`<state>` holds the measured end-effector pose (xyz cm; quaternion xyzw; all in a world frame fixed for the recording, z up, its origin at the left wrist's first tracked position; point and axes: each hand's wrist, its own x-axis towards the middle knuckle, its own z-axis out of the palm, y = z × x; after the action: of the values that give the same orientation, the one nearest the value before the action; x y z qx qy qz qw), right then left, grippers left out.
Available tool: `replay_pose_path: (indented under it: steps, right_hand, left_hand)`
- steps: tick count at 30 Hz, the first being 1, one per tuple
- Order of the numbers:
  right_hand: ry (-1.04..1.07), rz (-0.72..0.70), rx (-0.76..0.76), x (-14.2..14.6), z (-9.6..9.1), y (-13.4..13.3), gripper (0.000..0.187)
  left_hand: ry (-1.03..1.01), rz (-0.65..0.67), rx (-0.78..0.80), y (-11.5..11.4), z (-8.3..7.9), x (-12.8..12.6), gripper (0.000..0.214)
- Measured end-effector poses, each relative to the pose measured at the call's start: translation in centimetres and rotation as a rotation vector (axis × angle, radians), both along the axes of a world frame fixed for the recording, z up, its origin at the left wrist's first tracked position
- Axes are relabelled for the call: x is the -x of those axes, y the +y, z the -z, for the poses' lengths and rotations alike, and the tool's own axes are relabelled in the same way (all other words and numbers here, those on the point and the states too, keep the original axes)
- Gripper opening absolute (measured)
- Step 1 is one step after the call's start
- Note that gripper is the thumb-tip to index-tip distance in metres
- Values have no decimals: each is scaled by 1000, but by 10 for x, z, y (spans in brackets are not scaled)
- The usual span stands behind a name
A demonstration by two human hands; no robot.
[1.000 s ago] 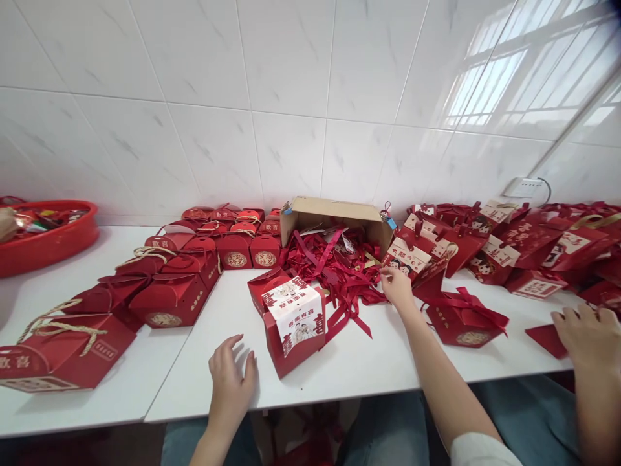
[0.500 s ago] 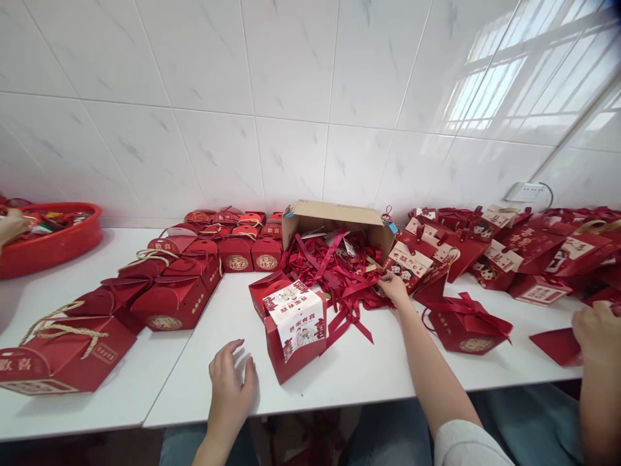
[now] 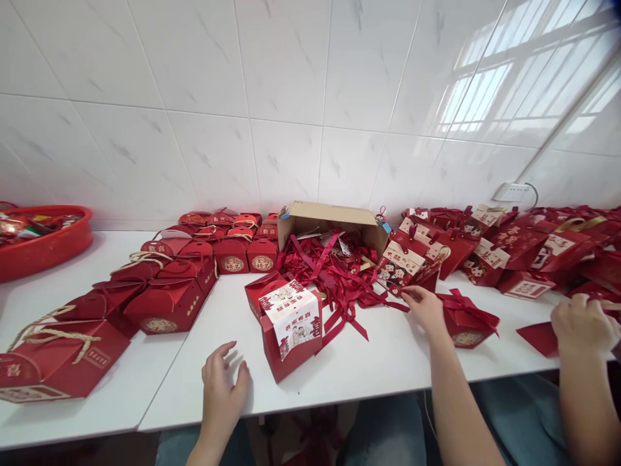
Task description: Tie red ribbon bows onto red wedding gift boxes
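Note:
My left hand (image 3: 226, 378) rests at the table's front edge, fingers apart and holding nothing. Just right of it stands a red gift box (image 3: 294, 330) with a white printed band over its top. My right hand (image 3: 424, 307) has its fingers pinched on a dark red ribbon (image 3: 392, 302) that trails from the heap. That heap of red ribbons (image 3: 334, 278) spills out of a tipped cardboard box (image 3: 334, 212). Close by my right hand are a red box with a ribbon bow (image 3: 466, 323) and a box with cartoon figures (image 3: 400, 265).
Finished-looking red boxes (image 3: 167, 294) stand in rows at the left, beside a red basin (image 3: 53, 249) of wrapped sweets. More red boxes (image 3: 519, 239) crowd the right. A co-worker's hand (image 3: 585, 323) at the right is by a red card piece (image 3: 538, 338).
My right hand has drawn back from the ribbon heap, to the right and nearer me, with a ribbon. My left hand stays put. Another person's hand has left the basin.

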<state>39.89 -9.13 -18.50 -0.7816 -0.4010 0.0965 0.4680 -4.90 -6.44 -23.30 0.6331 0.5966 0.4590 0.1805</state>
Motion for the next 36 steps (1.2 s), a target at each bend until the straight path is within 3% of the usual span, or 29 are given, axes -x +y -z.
replay_pose_path:
  steps: [3,5,8,9,12,16,19,23,29,32,36]
  right_hand:
    - [-23,34,-125,4,-15,-47,20]
    - [-4,-35,-225,16,-28,-72,19]
    - [68,-407,-481,51,-49,-94,4]
    - [93,-536,-542,66,-55,-96,8]
    - [196,-895,-629,111,-68,-95,25]
    - [354,-1232,-659,158,-72,-85,30]
    - [382,-1345,-617,178,-74,-79,29]
    - [470,-1430,-578,191,-74,-73,17]
    - [696,-1407,-428,202,-65,-72,9]
    - [795,-1389,-415,206,-60,-72,12]
    - [816,-1373,-409,209,-57,-72,9]
  left_hand:
    - [-142,-36,65,-2,-5,1,37]
    - [-209,-68,19,-8,-18,-2,37]
    - [-246,-28,-234,-27,-53,-16,30]
    - [-260,12,-324,-37,-68,-22,28]
    - [-256,247,-484,-66,-111,-44,23]
    - [-136,707,-348,-88,-145,-69,24]
    - [-176,875,-218,-89,-152,-75,23]
    - [-175,972,-201,-84,-152,-68,22]
    - [13,918,-428,-73,-149,-54,19]
    - [128,895,-570,-69,-147,-50,17]
    - [201,878,-628,-68,-144,-49,16]
